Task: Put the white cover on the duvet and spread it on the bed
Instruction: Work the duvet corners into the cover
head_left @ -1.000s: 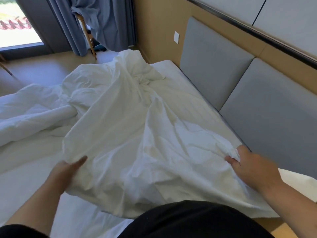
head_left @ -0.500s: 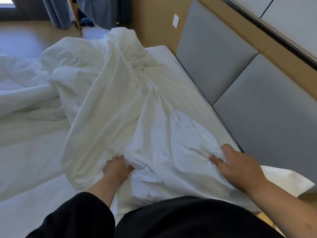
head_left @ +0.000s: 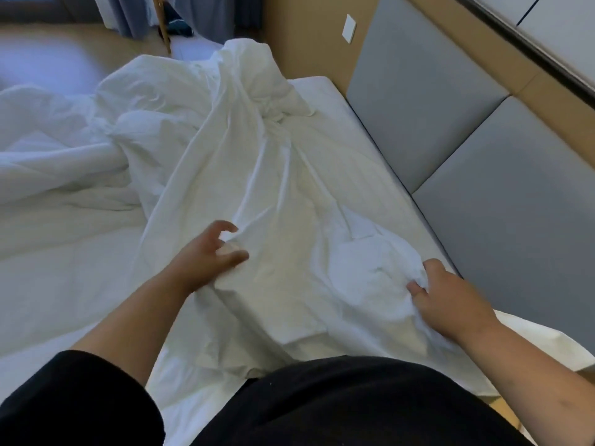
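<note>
White cover [head_left: 289, 194] rumpled on bed [head_left: 64, 284] — right hand [head_left: 450, 304] clamps a fold, fingertips buried; left hand [head_left: 206, 259] curled, blurred, grip unclear.

I am seeing no readable text, label, brand, number or sign anywhere; the wall plate [head_left: 349, 28] at one o'clock is showing blank.
</note>
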The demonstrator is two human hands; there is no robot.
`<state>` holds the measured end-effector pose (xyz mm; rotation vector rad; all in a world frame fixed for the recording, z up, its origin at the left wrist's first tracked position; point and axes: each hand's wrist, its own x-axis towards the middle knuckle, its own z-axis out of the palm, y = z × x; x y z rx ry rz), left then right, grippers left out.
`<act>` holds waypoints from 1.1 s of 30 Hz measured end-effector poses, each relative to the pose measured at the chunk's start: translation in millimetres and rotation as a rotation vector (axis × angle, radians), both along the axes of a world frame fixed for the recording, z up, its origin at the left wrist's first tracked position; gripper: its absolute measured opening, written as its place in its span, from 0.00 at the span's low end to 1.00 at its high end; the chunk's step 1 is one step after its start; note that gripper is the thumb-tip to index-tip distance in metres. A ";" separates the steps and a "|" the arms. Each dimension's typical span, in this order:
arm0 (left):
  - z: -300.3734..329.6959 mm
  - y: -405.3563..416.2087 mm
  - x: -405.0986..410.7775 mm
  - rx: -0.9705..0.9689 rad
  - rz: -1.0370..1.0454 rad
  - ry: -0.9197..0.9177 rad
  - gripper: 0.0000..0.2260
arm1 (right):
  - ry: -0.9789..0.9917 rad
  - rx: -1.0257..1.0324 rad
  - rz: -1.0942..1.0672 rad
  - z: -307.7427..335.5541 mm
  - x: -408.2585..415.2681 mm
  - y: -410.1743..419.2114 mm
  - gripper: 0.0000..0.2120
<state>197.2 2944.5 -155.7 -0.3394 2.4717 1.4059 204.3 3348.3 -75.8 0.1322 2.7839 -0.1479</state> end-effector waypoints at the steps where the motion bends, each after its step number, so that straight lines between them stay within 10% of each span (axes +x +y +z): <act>1: -7.7 -5.7 4.5 -0.294 -0.221 -0.141 0.25 | -0.028 0.001 0.002 2.6 -2.0 -3.5 0.18; 4: -45.8 -49.4 34.9 -0.909 -0.451 -0.445 0.17 | -0.067 0.012 -0.003 9.5 -6.2 -7.2 0.28; 8: -66.8 -141.9 101.3 -1.157 -0.274 -0.730 0.16 | -0.062 -0.025 -0.025 11.8 -8.6 -2.7 0.30; 17: -73.8 20.3 59.7 -0.539 -0.396 -0.085 0.34 | -0.082 -0.053 0.067 5.2 2.1 -7.3 0.25; 21: -77.4 91.1 20.5 -0.609 -0.523 0.118 0.33 | -0.038 -0.198 0.066 16.0 8.7 -4.1 0.19; 26: -78.2 101.6 0.7 -0.581 -0.597 0.215 0.09 | 0.013 -0.312 -0.032 18.3 15.9 13.1 0.19; 31: -15.3 68.1 10.8 -0.480 -0.406 0.197 0.12 | 0.007 -0.259 -0.152 10.5 10.6 32.8 0.28; 33: 5.3 62.2 16.5 -0.421 -0.455 -0.135 0.16 | -0.062 -0.197 -0.128 7.9 7.2 33.2 0.31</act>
